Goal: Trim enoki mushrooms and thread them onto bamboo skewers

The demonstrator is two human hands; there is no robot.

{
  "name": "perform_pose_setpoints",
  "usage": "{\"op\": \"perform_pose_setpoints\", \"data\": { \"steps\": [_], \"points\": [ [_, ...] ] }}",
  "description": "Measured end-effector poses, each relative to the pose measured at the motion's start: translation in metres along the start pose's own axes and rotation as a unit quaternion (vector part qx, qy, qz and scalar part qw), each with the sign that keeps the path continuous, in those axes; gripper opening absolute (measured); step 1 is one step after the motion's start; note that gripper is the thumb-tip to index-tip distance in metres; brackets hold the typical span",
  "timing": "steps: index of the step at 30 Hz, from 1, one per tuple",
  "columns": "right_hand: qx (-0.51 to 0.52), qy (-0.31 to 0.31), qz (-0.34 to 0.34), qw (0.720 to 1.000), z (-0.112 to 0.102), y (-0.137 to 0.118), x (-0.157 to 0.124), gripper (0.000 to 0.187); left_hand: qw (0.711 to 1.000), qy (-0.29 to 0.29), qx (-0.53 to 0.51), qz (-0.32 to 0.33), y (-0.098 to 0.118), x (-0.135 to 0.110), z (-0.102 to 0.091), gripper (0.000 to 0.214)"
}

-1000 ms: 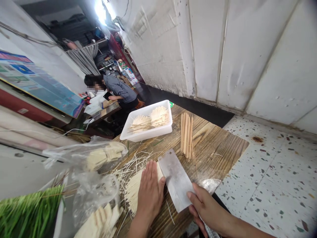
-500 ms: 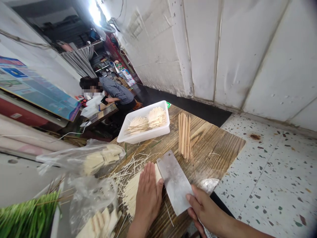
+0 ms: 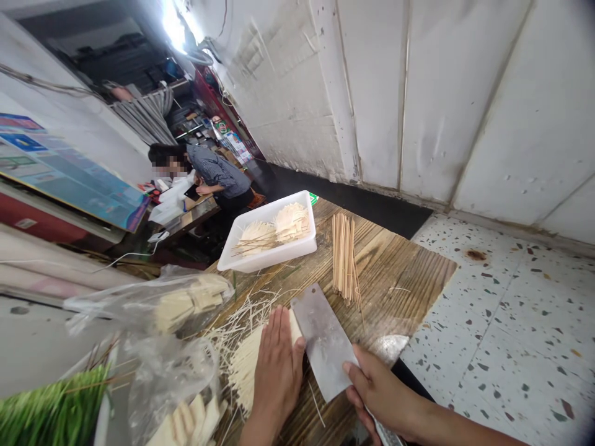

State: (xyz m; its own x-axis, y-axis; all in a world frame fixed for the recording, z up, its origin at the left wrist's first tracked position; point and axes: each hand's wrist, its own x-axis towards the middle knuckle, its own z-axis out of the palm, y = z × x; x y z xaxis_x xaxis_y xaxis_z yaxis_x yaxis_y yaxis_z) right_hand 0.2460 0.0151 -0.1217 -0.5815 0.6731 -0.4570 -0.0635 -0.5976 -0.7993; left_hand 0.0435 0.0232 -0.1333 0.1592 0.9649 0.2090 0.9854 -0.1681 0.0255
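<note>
My left hand (image 3: 277, 365) lies flat, fingers stretched out, on a stack of pale sheets (image 3: 244, 365) that look like pressed tofu. The stack's left side shows thin shreds, and its uncut edge shows at the right of my fingers. In my right hand (image 3: 372, 387) is the handle of a cleaver (image 3: 323, 341). Its wide blade slants along the stack's right edge, close to my left thumb; whether it touches the stack I cannot tell. Loose pale strips (image 3: 251, 310) are scattered beyond and to the left of the stack.
On the wooden table (image 3: 400, 260) stand a white tub (image 3: 279, 251) of shredded portions and a bundle of wooden skewers (image 3: 344, 257). Plastic bags hold more pale sheets (image 3: 190, 303) at left. Green stalks (image 3: 51, 402) fill a container at lower left. A person (image 3: 216, 170) bends over another table.
The view has shifted slightly. My left hand stays flat on the stack, and the cleaver remains beside it in my right hand with little visible movement.
</note>
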Motion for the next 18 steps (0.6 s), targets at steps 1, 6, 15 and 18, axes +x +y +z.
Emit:
{"op": "perform_pose_setpoints", "data": {
  "steps": [1, 6, 15, 18],
  "points": [
    [0.0, 0.004, -0.001, 1.0, 0.001, -0.003, 0.004, 0.027, 1.0, 0.002, -0.002, 0.0, 0.0, 0.0, 0.0, 0.061],
    [-0.011, 0.006, 0.004, 1.0, 0.003, -0.012, 0.009, 0.014, 1.0, 0.005, -0.017, -0.004, -0.003, 0.0, 0.002, 0.061],
    [-0.048, 0.004, 0.008, 0.999, 0.008, -0.022, 0.019, 0.007, 0.998, 0.006, -0.051, -0.019, -0.004, 0.0, 0.003, 0.059],
    [-0.052, 0.002, -0.006, 0.999, 0.011, -0.027, 0.027, 0.008, 0.998, -0.002, -0.061, -0.029, -0.006, 0.0, 0.003, 0.059]
  ]
}}
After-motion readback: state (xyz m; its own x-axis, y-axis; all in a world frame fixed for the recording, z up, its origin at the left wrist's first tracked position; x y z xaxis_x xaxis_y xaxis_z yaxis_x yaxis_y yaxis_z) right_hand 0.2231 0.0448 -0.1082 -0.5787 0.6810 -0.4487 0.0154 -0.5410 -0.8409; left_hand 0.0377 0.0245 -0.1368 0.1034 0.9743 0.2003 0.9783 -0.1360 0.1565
